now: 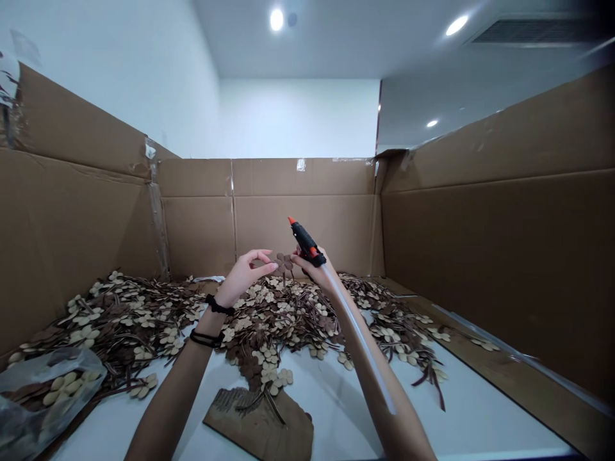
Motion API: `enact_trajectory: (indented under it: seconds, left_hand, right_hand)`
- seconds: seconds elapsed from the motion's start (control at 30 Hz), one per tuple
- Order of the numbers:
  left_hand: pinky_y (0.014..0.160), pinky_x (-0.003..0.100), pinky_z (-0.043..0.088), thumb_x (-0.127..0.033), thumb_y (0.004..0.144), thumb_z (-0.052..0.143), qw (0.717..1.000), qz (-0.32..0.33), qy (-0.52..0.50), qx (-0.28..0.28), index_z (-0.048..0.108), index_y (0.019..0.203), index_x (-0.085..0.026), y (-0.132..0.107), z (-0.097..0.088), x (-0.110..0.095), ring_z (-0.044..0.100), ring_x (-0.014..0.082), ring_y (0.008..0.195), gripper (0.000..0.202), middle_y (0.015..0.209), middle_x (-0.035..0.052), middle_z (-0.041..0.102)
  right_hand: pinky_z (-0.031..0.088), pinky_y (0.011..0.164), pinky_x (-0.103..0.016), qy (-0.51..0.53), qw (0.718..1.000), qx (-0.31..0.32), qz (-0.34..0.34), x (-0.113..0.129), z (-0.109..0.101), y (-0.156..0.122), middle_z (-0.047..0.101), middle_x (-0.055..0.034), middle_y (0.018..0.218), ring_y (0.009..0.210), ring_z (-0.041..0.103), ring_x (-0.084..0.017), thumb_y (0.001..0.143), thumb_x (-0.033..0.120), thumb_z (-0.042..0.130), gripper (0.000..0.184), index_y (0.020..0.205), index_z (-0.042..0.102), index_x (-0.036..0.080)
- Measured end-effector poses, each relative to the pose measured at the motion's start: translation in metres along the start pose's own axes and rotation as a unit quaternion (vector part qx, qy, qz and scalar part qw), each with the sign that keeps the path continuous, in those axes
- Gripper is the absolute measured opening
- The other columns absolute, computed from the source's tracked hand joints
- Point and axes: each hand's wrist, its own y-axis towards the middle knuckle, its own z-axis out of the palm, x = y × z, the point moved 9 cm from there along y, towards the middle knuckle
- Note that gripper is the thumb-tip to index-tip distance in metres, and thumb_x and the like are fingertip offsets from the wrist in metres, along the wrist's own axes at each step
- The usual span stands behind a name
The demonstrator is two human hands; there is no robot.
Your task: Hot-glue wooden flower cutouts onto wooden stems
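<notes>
My right hand [311, 267] grips a black glue gun [305, 242] with an orange tip that points up and to the left; a clear glue stick [358, 336] trails back along my forearm. My left hand [247, 272] is raised beside it, fingers pinched on a small brown clover-shaped wooden piece [284, 263] held between both hands. Below them lies a big heap of brown and pale clover-shaped pieces [269, 314] on the white table [336, 410].
Tall cardboard walls [298, 211] enclose the table on the left, back and right. A clear plastic bag [43, 390] with pale pieces lies at the near left. A brown cardboard sheet [262, 422] lies near the front edge between my arms.
</notes>
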Motion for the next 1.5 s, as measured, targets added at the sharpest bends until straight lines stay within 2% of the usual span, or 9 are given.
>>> enact_trajectory:
  seconds: [0.13, 0.3, 0.37, 0.77, 1.07, 1.23, 1.33, 1.43, 1.5]
  left_hand:
    - [0.090, 0.034, 0.041, -0.039, 0.075, 0.066, 0.997, -0.011, -0.067, 0.035, 0.051, 0.071, -0.017, -0.003, 0.013, -0.001, 0.058, 0.0215, 0.103, 0.027, 0.120, 0.0097, 0.060]
    - [0.076, 0.029, 0.043, -0.043, 0.075, 0.065, 0.998, -0.005, -0.045, 0.038, 0.053, 0.071, -0.017, -0.002, 0.019, 0.000, 0.059, 0.0164, 0.080, 0.029, 0.081, 0.0021, 0.064]
    - [0.072, 0.027, 0.043, -0.044, 0.075, 0.065, 0.998, -0.004, -0.046, 0.037, 0.054, 0.073, -0.017, -0.001, 0.019, 0.002, 0.058, 0.0155, 0.076, 0.029, 0.075, 0.0009, 0.063]
    - [0.065, 0.027, 0.045, -0.041, 0.077, 0.063, 0.999, 0.024, -0.025, 0.005, 0.051, 0.074, -0.017, 0.001, 0.017, 0.003, 0.063, 0.0169, 0.071, 0.028, 0.074, 0.0042, 0.066]
    - [0.063, 0.027, 0.048, -0.041, 0.076, 0.062, 0.999, 0.011, -0.034, -0.026, 0.048, 0.074, -0.017, 0.001, 0.009, 0.003, 0.064, 0.0166, 0.071, 0.027, 0.073, 0.0034, 0.065]
    - [0.056, 0.023, 0.044, -0.040, 0.078, 0.060, 0.997, -0.003, -0.058, -0.052, 0.041, 0.085, -0.020, 0.002, 0.005, 0.007, 0.060, 0.0125, 0.061, 0.029, 0.070, -0.0023, 0.060]
    - [0.054, 0.023, 0.041, -0.044, 0.084, 0.049, 0.995, -0.017, -0.060, -0.074, 0.046, 0.096, -0.020, 0.004, 0.001, 0.011, 0.058, 0.0119, 0.061, 0.027, 0.078, 0.0000, 0.061]
    - [0.062, 0.025, 0.043, -0.046, 0.085, 0.049, 0.999, -0.012, 0.007, -0.046, 0.056, 0.095, -0.018, 0.006, 0.003, 0.012, 0.060, 0.0159, 0.076, 0.031, 0.091, 0.0047, 0.063]
    - [0.069, 0.027, 0.044, -0.047, 0.082, 0.053, 0.999, 0.003, 0.051, -0.007, 0.059, 0.087, -0.017, 0.007, 0.010, 0.012, 0.060, 0.0187, 0.082, 0.031, 0.088, 0.0049, 0.065]
  right_hand:
    - [0.040, 0.068, -0.028, -0.001, 0.999, 0.047, 0.008, 0.000, 0.009, -0.003, 0.055, 0.0004, 0.073, 0.069, 0.050, -0.014, 0.070, 0.034, 0.065, 0.020, 0.077, 0.054, 0.018]
    - [0.041, 0.066, -0.028, -0.005, 0.998, 0.056, 0.009, 0.001, 0.013, -0.004, 0.054, 0.0002, 0.073, 0.068, 0.050, -0.014, 0.069, 0.039, 0.065, 0.025, 0.078, 0.055, 0.018]
    - [0.041, 0.067, -0.028, -0.011, 0.998, 0.066, 0.002, 0.002, 0.014, -0.004, 0.054, 0.0001, 0.073, 0.068, 0.049, -0.014, 0.070, 0.039, 0.065, 0.024, 0.078, 0.056, 0.018]
    - [0.041, 0.063, -0.027, 0.014, 0.997, 0.070, 0.021, 0.010, 0.020, -0.008, 0.052, 0.0000, 0.071, 0.065, 0.048, -0.014, 0.072, 0.043, 0.065, 0.028, 0.078, 0.054, 0.018]
    - [0.041, 0.065, -0.029, -0.022, 0.993, 0.116, 0.032, 0.018, 0.027, -0.013, 0.054, -0.0007, 0.070, 0.067, 0.050, -0.016, 0.067, 0.046, 0.068, 0.031, 0.074, 0.053, 0.019]
    - [0.038, 0.063, -0.027, -0.013, 0.994, 0.112, 0.014, 0.017, 0.030, -0.012, 0.051, 0.0014, 0.067, 0.063, 0.047, -0.014, 0.070, 0.042, 0.066, 0.027, 0.071, 0.052, 0.019]
    - [0.037, 0.063, -0.026, -0.008, 0.994, 0.106, 0.004, 0.017, 0.028, -0.011, 0.050, 0.0019, 0.067, 0.062, 0.044, -0.013, 0.070, 0.040, 0.066, 0.026, 0.073, 0.052, 0.019]
    - [0.036, 0.061, -0.026, -0.006, 0.993, 0.121, -0.002, 0.016, 0.029, -0.009, 0.047, 0.0026, 0.065, 0.060, 0.042, -0.012, 0.069, 0.040, 0.066, 0.027, 0.072, 0.051, 0.018]
    - [0.036, 0.060, -0.026, -0.005, 0.992, 0.129, -0.002, 0.013, 0.031, -0.008, 0.047, 0.0025, 0.065, 0.061, 0.043, -0.012, 0.069, 0.040, 0.066, 0.027, 0.072, 0.050, 0.018]
